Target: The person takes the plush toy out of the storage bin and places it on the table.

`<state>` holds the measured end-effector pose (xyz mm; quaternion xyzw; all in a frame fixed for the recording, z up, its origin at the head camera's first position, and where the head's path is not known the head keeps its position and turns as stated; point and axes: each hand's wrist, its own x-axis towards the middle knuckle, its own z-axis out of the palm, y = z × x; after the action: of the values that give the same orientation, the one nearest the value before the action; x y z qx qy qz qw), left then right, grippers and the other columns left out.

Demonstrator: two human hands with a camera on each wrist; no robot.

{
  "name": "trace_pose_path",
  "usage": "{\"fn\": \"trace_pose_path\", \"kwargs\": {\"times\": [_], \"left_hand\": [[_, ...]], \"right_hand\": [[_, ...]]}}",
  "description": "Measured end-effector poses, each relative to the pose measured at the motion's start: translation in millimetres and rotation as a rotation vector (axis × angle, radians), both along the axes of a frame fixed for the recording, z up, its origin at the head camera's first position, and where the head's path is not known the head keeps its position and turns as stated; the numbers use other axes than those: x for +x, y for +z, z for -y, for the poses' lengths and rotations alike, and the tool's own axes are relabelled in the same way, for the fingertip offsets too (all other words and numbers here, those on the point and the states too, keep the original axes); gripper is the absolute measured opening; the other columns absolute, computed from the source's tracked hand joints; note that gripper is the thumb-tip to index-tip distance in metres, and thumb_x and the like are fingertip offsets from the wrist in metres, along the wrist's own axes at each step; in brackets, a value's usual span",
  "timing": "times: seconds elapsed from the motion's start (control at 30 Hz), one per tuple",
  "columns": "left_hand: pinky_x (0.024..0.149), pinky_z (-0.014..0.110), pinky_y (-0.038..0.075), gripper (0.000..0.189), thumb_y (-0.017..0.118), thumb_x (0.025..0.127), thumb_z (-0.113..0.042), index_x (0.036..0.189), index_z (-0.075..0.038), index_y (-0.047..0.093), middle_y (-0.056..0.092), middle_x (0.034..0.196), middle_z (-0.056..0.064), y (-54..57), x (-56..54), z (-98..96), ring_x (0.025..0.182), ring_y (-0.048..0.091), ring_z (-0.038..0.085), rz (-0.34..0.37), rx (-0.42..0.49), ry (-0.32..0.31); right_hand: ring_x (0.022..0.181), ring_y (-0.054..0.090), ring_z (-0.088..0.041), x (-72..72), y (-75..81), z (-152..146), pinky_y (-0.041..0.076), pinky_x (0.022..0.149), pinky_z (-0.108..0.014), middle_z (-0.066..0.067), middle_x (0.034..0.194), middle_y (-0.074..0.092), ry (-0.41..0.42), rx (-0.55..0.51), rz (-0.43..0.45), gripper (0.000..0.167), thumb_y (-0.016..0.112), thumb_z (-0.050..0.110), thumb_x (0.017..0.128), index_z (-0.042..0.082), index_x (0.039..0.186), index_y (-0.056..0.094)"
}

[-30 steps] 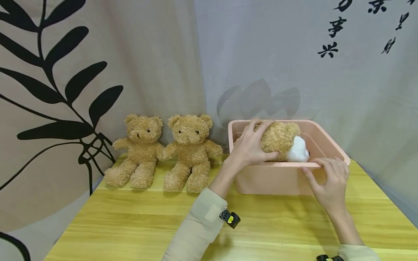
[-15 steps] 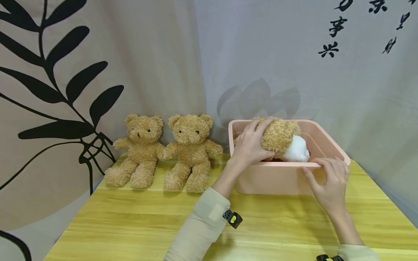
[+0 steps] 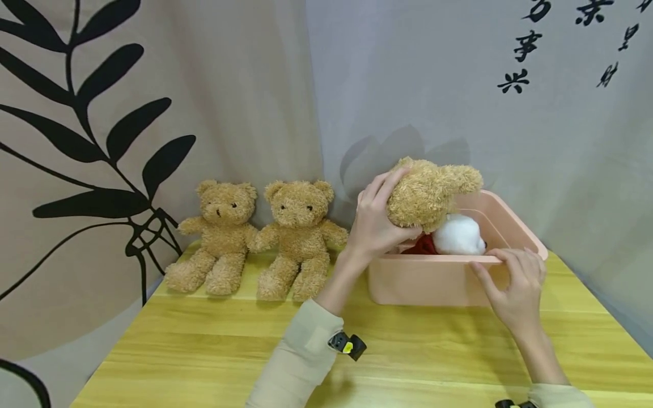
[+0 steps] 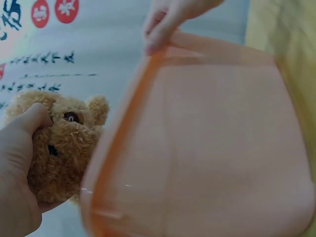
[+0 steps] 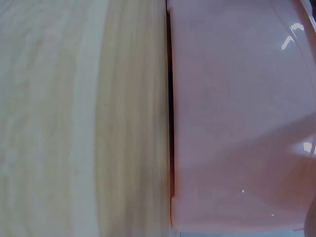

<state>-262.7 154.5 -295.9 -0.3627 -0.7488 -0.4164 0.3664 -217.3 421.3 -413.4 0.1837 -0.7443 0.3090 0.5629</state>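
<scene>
My left hand [image 3: 374, 218] grips a curly brown teddy bear [image 3: 423, 195] by its head and holds it over the left part of a pink plastic bin [image 3: 428, 280]. In the left wrist view the bear's face [image 4: 61, 143] shows, with the thumb pressed near one eye. My right hand [image 3: 517, 289] holds the bin's front rim near its right corner, fingers over the edge and thumb outside. Inside the bin lies a white plush toy [image 3: 459, 235] beside something red [image 3: 422, 245]; the front wall hides their lower parts. The right wrist view is mostly the bin's outer wall [image 5: 237, 108].
Two brown teddy bears, one at the left [image 3: 219, 238] and another beside it [image 3: 297, 241], sit upright against the curtain [image 3: 245, 85], left of the bin. All stand on a yellow wooden table [image 3: 204, 345], whose right edge slopes away past the bin.
My left hand has lifted the brown bear up out of the bin, uncovering the red item and more of the white plush. The right hand has stayed on the rim.
</scene>
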Motion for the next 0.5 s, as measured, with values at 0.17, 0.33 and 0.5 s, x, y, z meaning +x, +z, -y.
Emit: {"fn": "trace_pose_path", "kwargs": {"times": [0.17,0.33,0.5], "left_hand": [[0.112,0.033,0.038,0.098,0.096,0.057,-0.01,0.144,-0.009,0.05,0.054,0.136,0.013,14.5,5.6,7.7,0.13,0.048,0.019,-0.106,0.118,-0.066],[0.111,0.035,0.04,0.095,0.094,0.058,-0.008,0.142,-0.004,0.049,0.054,0.135,0.019,28.1,11.5,18.1,0.129,0.049,0.021,-0.216,0.202,-0.102],[0.111,0.041,0.042,0.091,0.093,0.062,-0.012,0.14,0.004,0.048,0.054,0.135,0.024,41.8,18.7,28.8,0.129,0.05,0.024,-0.308,0.27,-0.133]], "right_hand": [[0.092,0.051,-0.037,1.9,0.4,1,0.024,0.109,-0.042,-0.023,0.09,0.065,-0.002,-0.008,-0.002,0.073,0.064,0.064,0.09,-0.009,0.092,0.067],[0.091,0.051,-0.036,3.2,2.0,3,0.024,0.109,-0.042,-0.022,0.089,0.064,0.004,-0.005,0.0,0.072,0.064,0.063,0.09,-0.009,0.091,0.067],[0.091,0.051,-0.037,4.5,3.5,5,0.024,0.108,-0.042,-0.022,0.088,0.064,0.005,-0.004,-0.006,0.072,0.064,0.063,0.09,-0.009,0.09,0.067]]}}
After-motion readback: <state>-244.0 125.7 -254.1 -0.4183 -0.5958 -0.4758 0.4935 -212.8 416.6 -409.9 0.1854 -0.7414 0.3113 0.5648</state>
